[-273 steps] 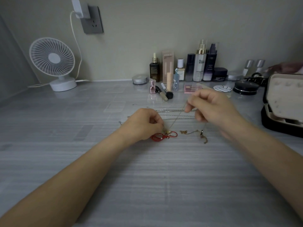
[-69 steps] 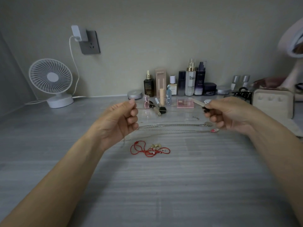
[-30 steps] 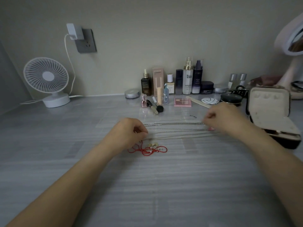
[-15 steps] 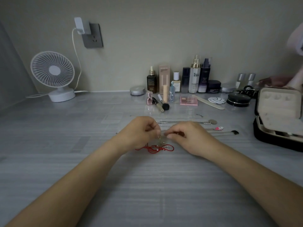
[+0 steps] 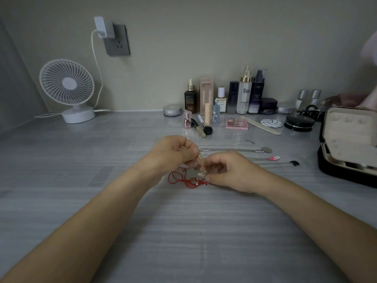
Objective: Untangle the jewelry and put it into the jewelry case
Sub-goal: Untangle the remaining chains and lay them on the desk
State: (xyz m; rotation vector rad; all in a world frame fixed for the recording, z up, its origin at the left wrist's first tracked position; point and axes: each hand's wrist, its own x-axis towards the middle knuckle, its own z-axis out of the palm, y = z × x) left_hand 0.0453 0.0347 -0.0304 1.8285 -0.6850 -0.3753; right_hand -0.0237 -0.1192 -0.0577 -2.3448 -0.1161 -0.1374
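my left hand [image 5: 173,154] pinches the top of a thin gold chain [image 5: 201,162], held just above the table, well left of the open jewelry case [image 5: 346,146]. my right hand [image 5: 230,170], nearer the case, pinches the chain's lower end. a tangled red cord [image 5: 182,180] lies beneath both hands. three straightened necklaces [image 5: 228,149] lie between my hands and the case.

Two bare forearms, bare wrists, left hand [image 5: 173,154] and right hand [image 5: 232,170] both uncovered
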